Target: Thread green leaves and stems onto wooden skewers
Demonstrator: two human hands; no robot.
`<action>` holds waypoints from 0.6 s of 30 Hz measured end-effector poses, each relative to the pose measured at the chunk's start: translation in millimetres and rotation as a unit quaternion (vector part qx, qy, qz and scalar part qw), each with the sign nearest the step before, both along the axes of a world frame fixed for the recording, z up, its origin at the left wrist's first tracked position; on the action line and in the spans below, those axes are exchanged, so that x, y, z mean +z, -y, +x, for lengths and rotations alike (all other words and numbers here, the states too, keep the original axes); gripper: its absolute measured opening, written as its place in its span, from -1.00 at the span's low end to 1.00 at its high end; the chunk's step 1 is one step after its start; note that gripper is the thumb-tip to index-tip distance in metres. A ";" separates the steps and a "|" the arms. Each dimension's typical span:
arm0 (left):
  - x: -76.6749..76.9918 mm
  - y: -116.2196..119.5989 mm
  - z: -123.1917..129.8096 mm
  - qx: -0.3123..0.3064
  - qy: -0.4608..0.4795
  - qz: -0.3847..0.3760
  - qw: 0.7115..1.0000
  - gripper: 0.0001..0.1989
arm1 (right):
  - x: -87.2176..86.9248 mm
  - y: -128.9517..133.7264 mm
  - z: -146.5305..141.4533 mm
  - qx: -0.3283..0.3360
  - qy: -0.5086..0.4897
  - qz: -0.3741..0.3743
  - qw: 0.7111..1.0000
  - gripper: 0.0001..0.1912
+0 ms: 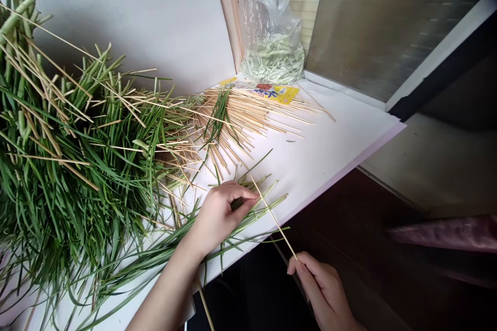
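My left hand is closed around a thin bunch of long green leaves, which spread out on both sides of it over the white board's edge. My right hand pinches the lower end of a thin wooden skewer, whose upper tip reaches just past my left fingertips. A large heap of green leaves with many skewers stuck through it lies at the left. A fan of loose wooden skewers lies beyond my left hand, with a small tuft of leaves on it.
The white board ends in a straight edge, with a dark floor below it. A yellow printed packet lies behind the skewers. A clear plastic bag of chopped pale-green pieces stands at the back, beside a glass panel.
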State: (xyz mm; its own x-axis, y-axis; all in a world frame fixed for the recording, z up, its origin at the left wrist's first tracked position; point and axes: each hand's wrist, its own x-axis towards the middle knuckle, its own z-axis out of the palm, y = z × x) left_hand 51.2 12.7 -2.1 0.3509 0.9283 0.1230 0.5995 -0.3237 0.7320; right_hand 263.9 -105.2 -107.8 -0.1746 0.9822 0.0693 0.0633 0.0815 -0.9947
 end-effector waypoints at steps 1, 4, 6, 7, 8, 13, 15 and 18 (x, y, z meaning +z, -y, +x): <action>1.2 -0.7 -1.2 -0.005 0.001 0.000 1.000 -0.88 | 0.6 -0.4 -0.3 -0.001 -0.001 -0.001 1.000 -0.64; 3.5 -3.8 -6.2 -0.007 -0.009 0.000 1.000 -0.84 | 2.1 -1.6 -1.1 -0.004 -0.003 -0.004 1.000 -0.62; 2.9 -5.4 -9.6 0.003 -0.040 0.010 0.999 -0.82 | 2.4 -1.9 -1.1 -0.005 -0.003 -0.001 1.000 -0.62; 2.1 -6.0 -11.1 0.005 -0.063 0.020 0.998 -0.83 | 2.2 -1.9 -1.0 -0.005 -0.004 0.000 1.000 -0.62; 1.0 -6.3 -12.5 0.003 -0.087 0.031 0.996 -0.84 | 2.0 -1.7 -0.9 -0.005 -0.004 0.000 1.000 -0.62; -2.0 -6.9 -17.0 -0.025 -0.165 0.068 0.984 -0.88 | 0.9 -0.8 0.0 -0.003 -0.009 0.000 1.000 -0.65; -1.2 -7.7 -17.0 -0.033 -0.183 0.071 0.980 -0.89 | 0.7 -0.7 0.1 -0.002 -0.009 0.004 1.000 -0.65; 0.8 -8.9 -15.7 -0.030 -0.195 0.071 0.978 -0.89 | 0.9 -0.6 -0.2 -0.001 -0.006 0.005 1.000 -0.65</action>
